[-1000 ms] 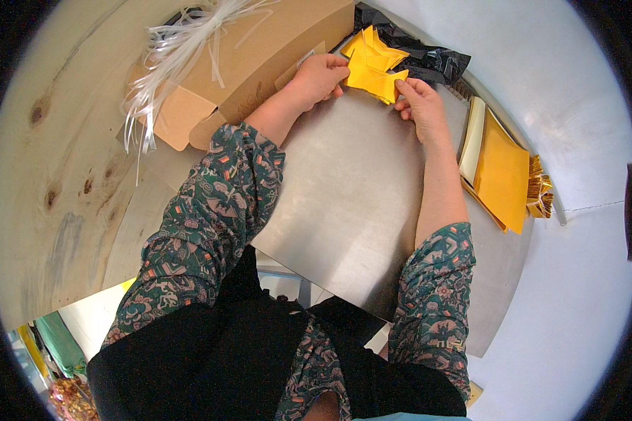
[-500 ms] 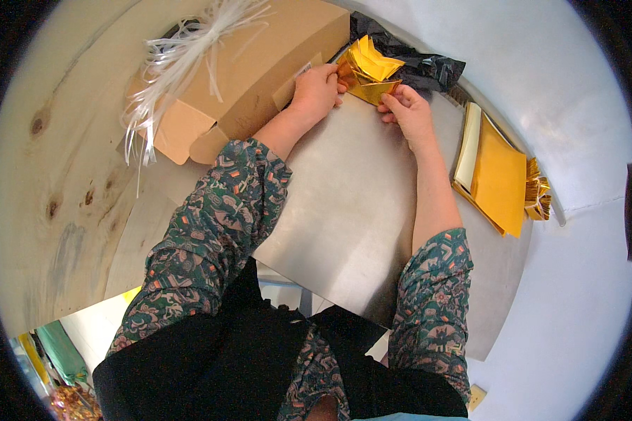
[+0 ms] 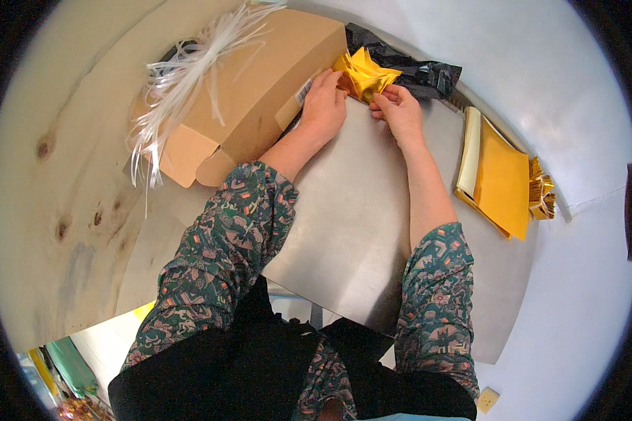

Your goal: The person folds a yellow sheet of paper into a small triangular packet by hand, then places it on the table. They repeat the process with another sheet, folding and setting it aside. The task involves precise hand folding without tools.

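A folded piece of shiny gold foil paper (image 3: 364,73), with pointed flaps standing up, is at the far side of the metal sheet (image 3: 344,203). The fingertips of my left hand (image 3: 323,109) are closed at its left end, partly hidden behind the paper. At its right end, my right hand (image 3: 400,116) pinches the lower edge between thumb and fingers. The left wrist lies close beside a brown cardboard box (image 3: 260,84). Just behind the paper lies crumpled black plastic (image 3: 428,76).
White plastic strips (image 3: 189,81) drape over the box, which rests at the edge of a wooden board (image 3: 63,182). To the right lie a stack of flat gold paper (image 3: 498,179) and a tied gold foil bundle (image 3: 541,189). A white wall (image 3: 583,105) rises behind.
Both hands have drawn closer together, and the gold paper between them is narrower, its flaps spread into more points. My view has shifted slightly.
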### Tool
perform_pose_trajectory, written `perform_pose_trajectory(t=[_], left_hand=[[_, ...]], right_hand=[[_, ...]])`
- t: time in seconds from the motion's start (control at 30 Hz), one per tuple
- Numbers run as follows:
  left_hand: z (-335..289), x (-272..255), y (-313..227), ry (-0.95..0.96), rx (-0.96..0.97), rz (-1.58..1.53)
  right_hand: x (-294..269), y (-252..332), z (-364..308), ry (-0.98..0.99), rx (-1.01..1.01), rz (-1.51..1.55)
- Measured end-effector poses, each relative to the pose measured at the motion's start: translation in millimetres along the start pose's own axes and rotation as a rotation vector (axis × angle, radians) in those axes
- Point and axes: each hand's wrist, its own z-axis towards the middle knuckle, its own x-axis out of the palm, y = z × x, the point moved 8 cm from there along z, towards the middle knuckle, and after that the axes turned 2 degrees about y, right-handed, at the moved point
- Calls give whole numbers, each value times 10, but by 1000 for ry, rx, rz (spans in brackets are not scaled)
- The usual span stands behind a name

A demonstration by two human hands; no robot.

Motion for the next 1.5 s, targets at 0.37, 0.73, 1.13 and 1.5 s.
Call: perform_pose_trajectory(t=[0.37,0.73,1.13,1.5], left_hand=[[-26,-44,10,1,-35,-137],[-56,-6,130,129,-119,-273],[-258,-258,-106,101,123,-125],[-360,-353,-134,0,102,-228]], right_hand=[[-134,119,-513,-88,-65,-11],[-1119,859,-2420,-321,-632,-665],[-1926,198,-2065,-438,-362,-1157],[-1937,173,-2068,-513,-491,-1068]])
